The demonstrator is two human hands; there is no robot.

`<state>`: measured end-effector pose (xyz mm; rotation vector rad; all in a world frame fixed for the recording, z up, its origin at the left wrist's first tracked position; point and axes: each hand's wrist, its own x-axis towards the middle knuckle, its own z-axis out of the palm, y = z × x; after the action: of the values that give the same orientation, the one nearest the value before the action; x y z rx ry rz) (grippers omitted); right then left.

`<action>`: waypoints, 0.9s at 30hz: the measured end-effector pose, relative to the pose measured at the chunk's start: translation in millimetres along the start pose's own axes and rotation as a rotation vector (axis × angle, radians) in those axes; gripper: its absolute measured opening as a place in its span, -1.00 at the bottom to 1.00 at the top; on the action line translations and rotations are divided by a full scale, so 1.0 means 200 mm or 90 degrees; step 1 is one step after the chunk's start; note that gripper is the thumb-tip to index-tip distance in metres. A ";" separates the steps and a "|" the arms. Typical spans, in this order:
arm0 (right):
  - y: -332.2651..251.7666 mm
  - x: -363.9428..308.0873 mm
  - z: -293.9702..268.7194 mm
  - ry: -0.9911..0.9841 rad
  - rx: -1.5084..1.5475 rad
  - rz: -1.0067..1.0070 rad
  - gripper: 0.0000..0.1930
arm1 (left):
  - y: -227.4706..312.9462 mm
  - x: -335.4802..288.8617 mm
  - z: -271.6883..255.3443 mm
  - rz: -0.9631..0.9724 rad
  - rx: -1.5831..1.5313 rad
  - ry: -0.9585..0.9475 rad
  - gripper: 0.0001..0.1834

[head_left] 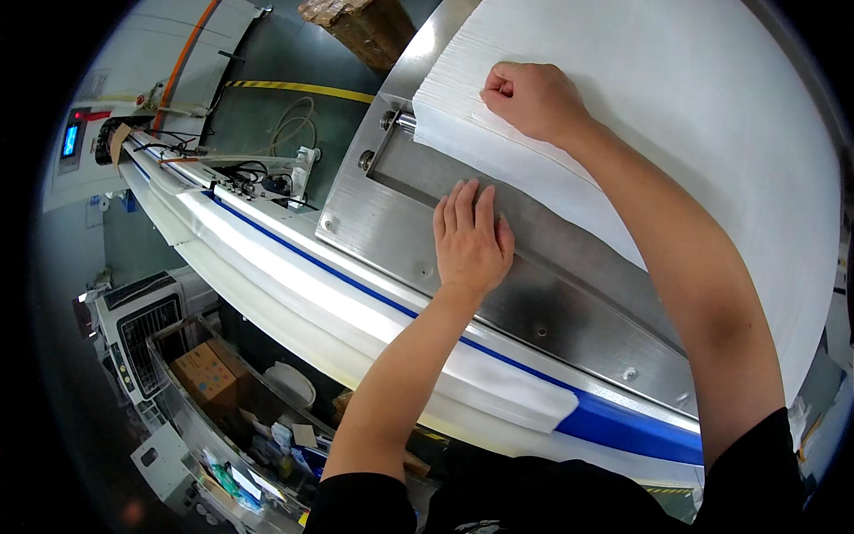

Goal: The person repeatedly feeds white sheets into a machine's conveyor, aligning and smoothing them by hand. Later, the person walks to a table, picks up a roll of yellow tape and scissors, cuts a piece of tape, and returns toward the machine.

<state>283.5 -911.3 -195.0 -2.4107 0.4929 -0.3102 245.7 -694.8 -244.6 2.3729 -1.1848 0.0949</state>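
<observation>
My left hand (471,238) lies with its fingers stretched out on the bare metal surface of a steel table (498,311), at the edge of a shallow recess. Farther off and to the right, my right hand (536,100) is curled, with thumb and forefinger drawn together. It rests on top of a wide white sheet stack (676,98), close to its layered left edge. Whatever is inside those curled fingers, if anything, is hidden. From the stack a white flap (498,160) hangs over the recess. A metal roller end (406,122) shows at the recess's far corner.
Along the table's near side runs a long white padded rail (356,311) with a blue strip. At left stand a machine with a lit screen (70,140), hoses and cables. Lower left holds a bin with a cardboard box (206,374). Another brown carton (369,31) sits beyond the table.
</observation>
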 end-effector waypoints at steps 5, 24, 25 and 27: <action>0.01 0.00 0.01 0.042 -0.040 -0.013 -0.86 | -0.08 0.18 -0.07 0.011 -0.057 0.103 -0.49; 0.05 0.03 -0.01 0.028 -0.050 0.004 -0.84 | -0.35 0.49 -0.07 0.143 0.117 0.144 -0.60; 0.05 0.03 -0.01 0.041 -0.050 -0.007 -0.84 | -0.36 0.49 -0.08 0.144 0.115 0.145 -0.60; 0.04 0.03 -0.01 0.043 -0.051 -0.007 -0.84 | -0.35 0.48 -0.09 0.148 0.113 0.155 -0.59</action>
<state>286.3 -921.3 -198.3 -2.4879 0.5313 -0.3841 362.4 -720.7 -230.4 2.2783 -1.3731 0.5696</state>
